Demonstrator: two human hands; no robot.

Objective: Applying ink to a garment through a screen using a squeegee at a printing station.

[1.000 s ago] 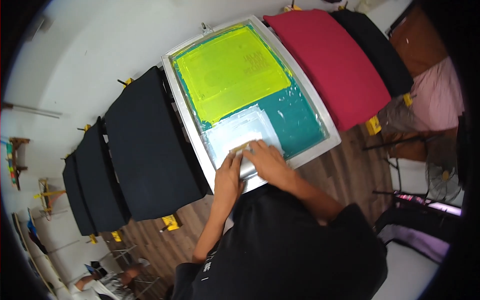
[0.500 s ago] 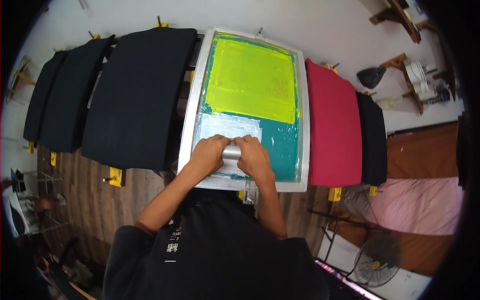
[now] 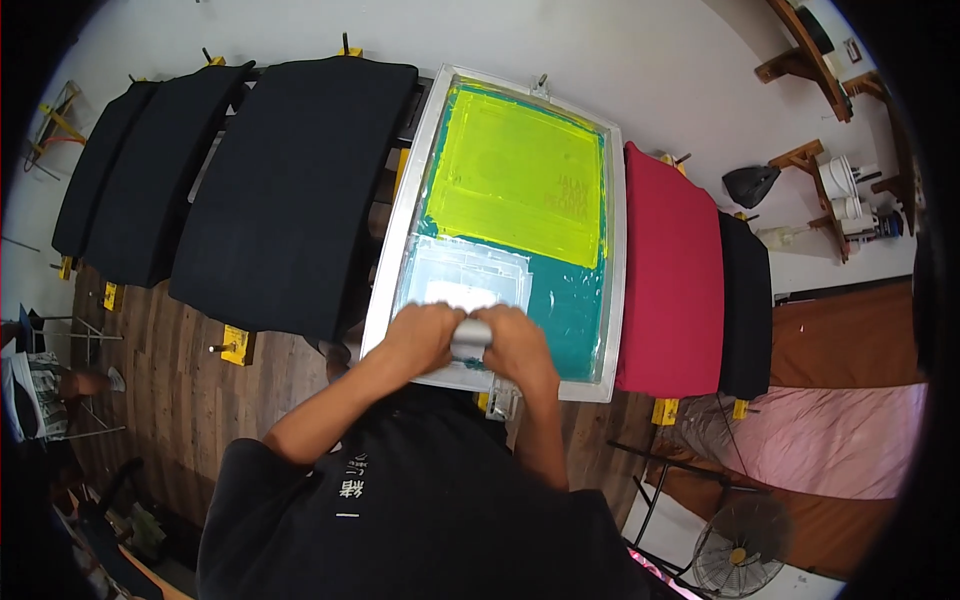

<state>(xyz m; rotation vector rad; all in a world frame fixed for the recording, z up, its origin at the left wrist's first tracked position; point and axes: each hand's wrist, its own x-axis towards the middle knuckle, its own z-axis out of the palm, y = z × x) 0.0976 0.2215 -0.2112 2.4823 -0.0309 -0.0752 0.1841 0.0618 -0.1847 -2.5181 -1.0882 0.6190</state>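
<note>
Both of my hands grip a silver-grey squeegee point(image 3: 471, 336) near the close end of a screen-printing frame point(image 3: 392, 265). My left hand point(image 3: 422, 338) wraps its left part and my right hand point(image 3: 520, 345) its right part, thumbs close together. Inside the metal rim, the teal mesh carries a large yellow-green taped or coated area point(image 3: 520, 175) in its far half. Just beyond the squeegee lies a whitish patch point(image 3: 465, 280), with bright white ink along its near part. The squeegee's blade is hidden beneath my hands.
Black cloth-covered boards point(image 3: 290, 200) stand in a row left of the frame. A red cloth-covered board point(image 3: 670, 270) sits close at its right, then another black one point(image 3: 745, 310). Yellow brackets point(image 3: 236, 345) jut out below. A fan point(image 3: 740, 550) stands lower right; a person's leg point(image 3: 90, 383) shows far left.
My hands have drawn the squeegee toward my body along the mesh, uncovering more of the white patch. The whole view has shifted slightly.
</note>
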